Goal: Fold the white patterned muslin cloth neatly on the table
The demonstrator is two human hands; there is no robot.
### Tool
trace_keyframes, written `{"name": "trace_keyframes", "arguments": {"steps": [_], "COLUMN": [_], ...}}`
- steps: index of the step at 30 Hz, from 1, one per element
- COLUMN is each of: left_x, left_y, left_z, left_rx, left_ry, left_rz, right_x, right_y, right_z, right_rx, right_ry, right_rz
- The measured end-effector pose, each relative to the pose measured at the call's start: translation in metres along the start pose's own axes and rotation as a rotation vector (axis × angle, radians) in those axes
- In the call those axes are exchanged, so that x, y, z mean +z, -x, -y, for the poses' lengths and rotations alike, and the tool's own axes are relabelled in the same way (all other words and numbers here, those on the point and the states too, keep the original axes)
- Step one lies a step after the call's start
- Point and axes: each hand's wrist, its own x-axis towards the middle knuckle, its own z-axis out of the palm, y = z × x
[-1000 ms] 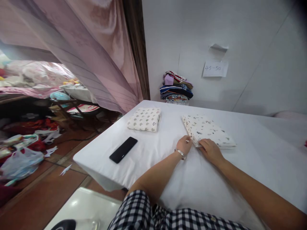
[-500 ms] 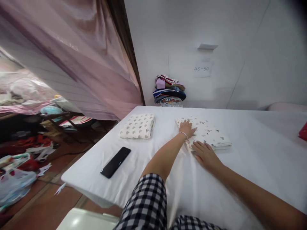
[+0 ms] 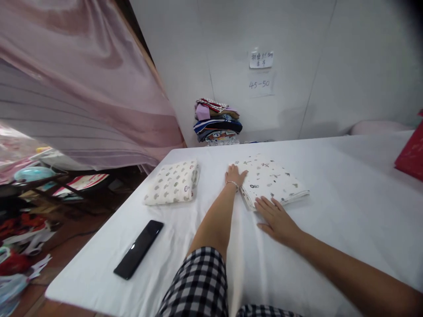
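A folded white cloth with small grey and dark prints (image 3: 272, 178) lies on the white-covered table (image 3: 346, 189). My left hand (image 3: 235, 176) rests with spread fingers on its left corner, a thin bracelet at the wrist. At the cloth's near edge, my right hand (image 3: 276, 220) lies palm down, fingertips touching the fabric and thumb apart. To the left sits another folded cream cloth with mushroom-like prints (image 3: 173, 182), untouched by either hand.
A black phone (image 3: 139, 249) lies at the table's left. Stacked folded fabrics (image 3: 218, 121) stand by the wall at the back. A red object (image 3: 411, 154) is at the far right, and a pink curtain (image 3: 109, 88) hangs at the left.
The view has shifted to the right. My left hand has slid left to the cloth's corner, and my right hand has drawn slightly back to its near edge. The printed cloth looks flatter and more spread.
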Motion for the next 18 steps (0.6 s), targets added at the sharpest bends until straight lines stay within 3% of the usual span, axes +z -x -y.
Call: {"name": "trace_keyframes", "arguments": {"steps": [5,8,13,18], "left_x": [-0.005,-0.006,-0.008,-0.028], "left_y": [-0.001,0.000,-0.003,-0.010], "left_z": [-0.001,-0.002,-0.004,-0.011], "left_rx": [-0.003,0.005,0.004,0.017], "left_ry": [-0.051,-0.089,-0.093,-0.121], "left_rz": [0.015,0.019,0.037,0.123], "right_x": [-0.023,-0.039,-0.028,-0.026], "right_y": [-0.011,-0.022,-0.019,-0.014], "right_z": [-0.007,-0.024,-0.044,-0.057], "right_rx": [0.060,0.123,0.149,0.160], "right_ry": [-0.155,-0.163,-0.076,-0.180], "right_rz": [0.129,0.110,0.127,0.160]}}
